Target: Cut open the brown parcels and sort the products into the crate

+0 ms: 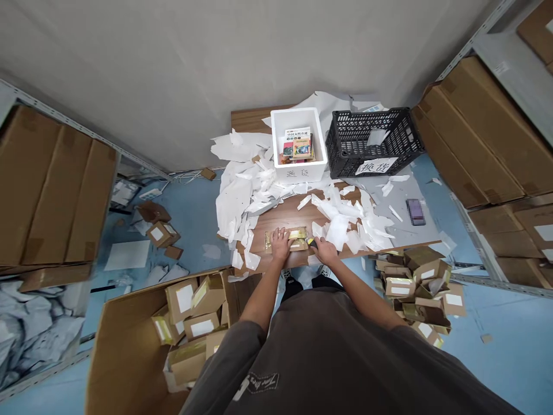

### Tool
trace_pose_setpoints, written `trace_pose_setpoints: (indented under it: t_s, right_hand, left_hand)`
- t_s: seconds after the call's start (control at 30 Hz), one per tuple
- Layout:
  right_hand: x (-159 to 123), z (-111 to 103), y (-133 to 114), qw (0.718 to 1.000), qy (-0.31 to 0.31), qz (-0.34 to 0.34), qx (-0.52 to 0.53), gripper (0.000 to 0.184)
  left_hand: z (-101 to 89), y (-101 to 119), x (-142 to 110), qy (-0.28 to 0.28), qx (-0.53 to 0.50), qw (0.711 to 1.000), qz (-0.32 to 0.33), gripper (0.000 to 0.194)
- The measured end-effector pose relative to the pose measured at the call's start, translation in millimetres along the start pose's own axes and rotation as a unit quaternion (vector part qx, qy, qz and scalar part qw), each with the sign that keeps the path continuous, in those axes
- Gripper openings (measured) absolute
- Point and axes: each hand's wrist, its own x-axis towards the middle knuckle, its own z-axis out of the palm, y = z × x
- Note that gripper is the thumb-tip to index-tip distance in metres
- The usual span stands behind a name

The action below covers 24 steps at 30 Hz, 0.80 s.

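Steadying a taped parcel (pixel 298 244) by the near edge of the table (pixel 283 212), the left hand (pixel 280 244) is lying spread on it; the right hand (pixel 326 251) is gripping a yellow-and-black cutter (pixel 311 242) at its right end, blade contact unclear. Tape is still crossing the parcel, no contents showing: cutting is likely only beginning. Books (pixel 301 145) are sitting in the white box (pixel 319 173).

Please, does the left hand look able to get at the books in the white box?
Probably yes: the white box is open on top, the books show inside, and only paper scraps lie before it. However, the left hand rests on the parcel and must leave it first.
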Motion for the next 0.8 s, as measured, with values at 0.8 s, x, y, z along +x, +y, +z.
trace_pose_setpoints:
  t_s: [0.8]
  right_hand:
    - [-17,-1,18,1.000,-0.016,-0.021,0.002,0.036]
  left_hand:
    - [25.0,5,2,0.102,-0.065,0.993,-0.006,0.045]
